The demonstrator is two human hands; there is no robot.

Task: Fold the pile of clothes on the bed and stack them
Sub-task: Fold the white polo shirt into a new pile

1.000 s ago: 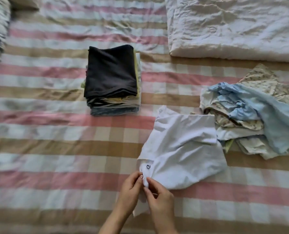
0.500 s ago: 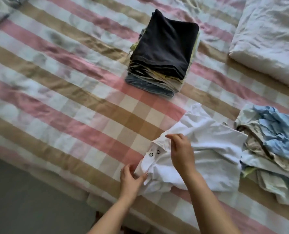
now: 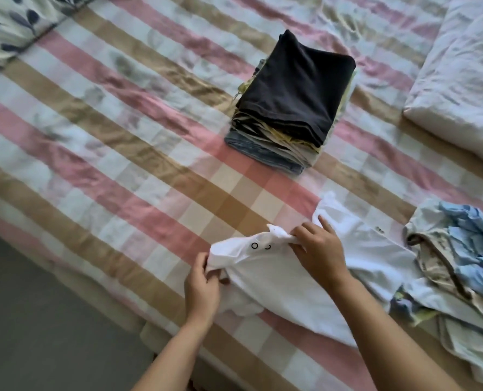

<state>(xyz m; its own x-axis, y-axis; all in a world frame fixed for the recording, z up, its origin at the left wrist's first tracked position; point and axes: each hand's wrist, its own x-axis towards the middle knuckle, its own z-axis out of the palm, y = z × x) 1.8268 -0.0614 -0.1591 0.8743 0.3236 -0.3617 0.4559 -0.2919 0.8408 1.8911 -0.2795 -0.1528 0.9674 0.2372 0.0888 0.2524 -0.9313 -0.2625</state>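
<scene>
Hands: left hand (image 3: 202, 280) pinches the snap-fastened edge of a white garment (image 3: 279, 283); right hand (image 3: 318, 249) grips bunched cloth beside it. Garment lies on the bed (image 3: 122, 153), abutting the unfolded pile (image 3: 460, 263). Risk: a pull likely drags neighbouring clothes; the bunching may set creases.

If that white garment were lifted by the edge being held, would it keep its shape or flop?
Probably flop: the white garment bunches where the left hand and right hand pinch it. It looks thin and light, lying nearly flat on the striped bedsheet.
</scene>
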